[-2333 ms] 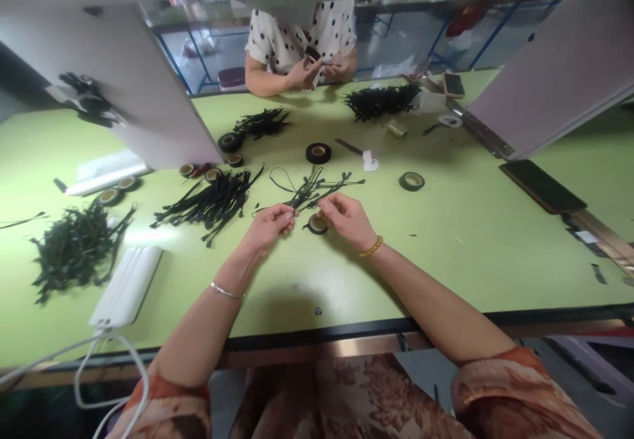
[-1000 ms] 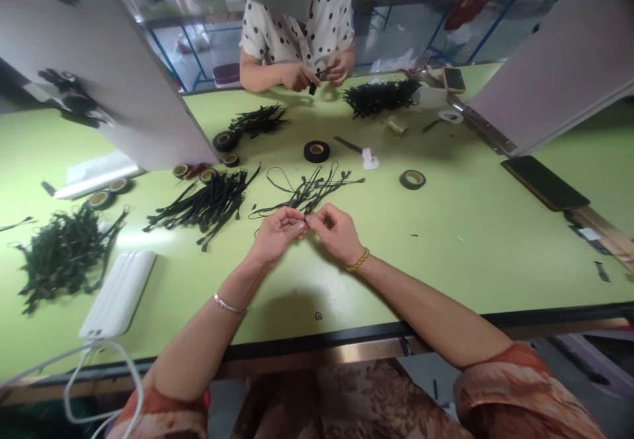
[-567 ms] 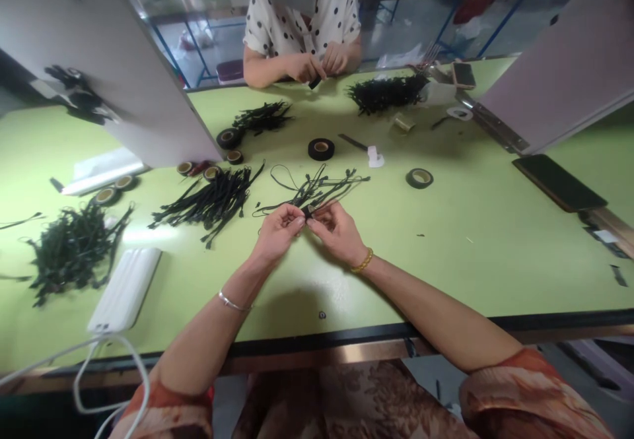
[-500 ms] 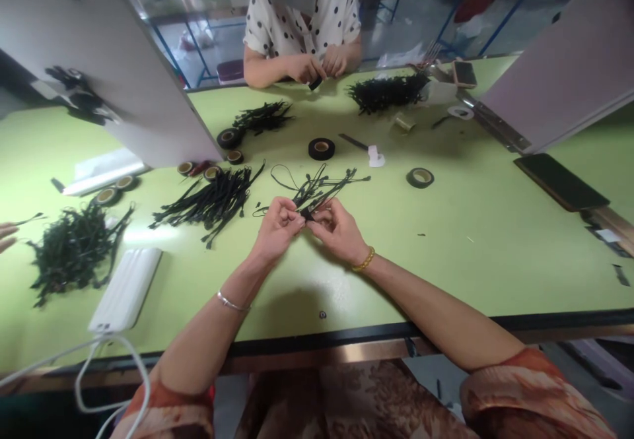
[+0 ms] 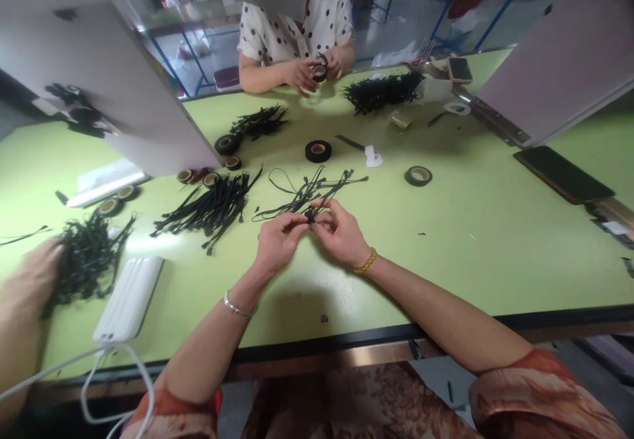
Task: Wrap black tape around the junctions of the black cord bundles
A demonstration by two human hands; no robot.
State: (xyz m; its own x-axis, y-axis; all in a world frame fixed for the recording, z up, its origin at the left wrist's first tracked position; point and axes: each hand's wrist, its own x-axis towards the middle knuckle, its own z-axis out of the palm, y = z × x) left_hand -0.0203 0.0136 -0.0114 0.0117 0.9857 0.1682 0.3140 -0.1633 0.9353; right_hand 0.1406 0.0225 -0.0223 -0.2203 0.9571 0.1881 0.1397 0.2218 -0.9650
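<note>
Near the middle of the green table, my left hand (image 5: 281,241) and my right hand (image 5: 343,234) meet fingertip to fingertip. Both pinch a thin black cable (image 5: 331,195) at a small dark patch (image 5: 310,216), which looks like black tape. The cable's free end runs up and away from my right fingers. Just beyond my hands lie several loose black cables (image 5: 297,196), one of them looped. A larger bundle of black cables (image 5: 214,202) rests to the left of my left hand. Fingers partly cover the pinched spot.
A roll of black tape (image 5: 317,151) and another roll (image 5: 419,175) lie ahead. A white power bank (image 5: 127,300) with a white cord is at left. A co-worker's blurred hand (image 5: 37,267) touches a cable pile (image 5: 89,254). Across, a person handles tape (image 5: 319,72). A dark phone (image 5: 564,173) lies right.
My left fingers have closed in on the dark patch. At left, a co-worker's hand has reached in to the cable pile. The person across has turned up a tape roll.
</note>
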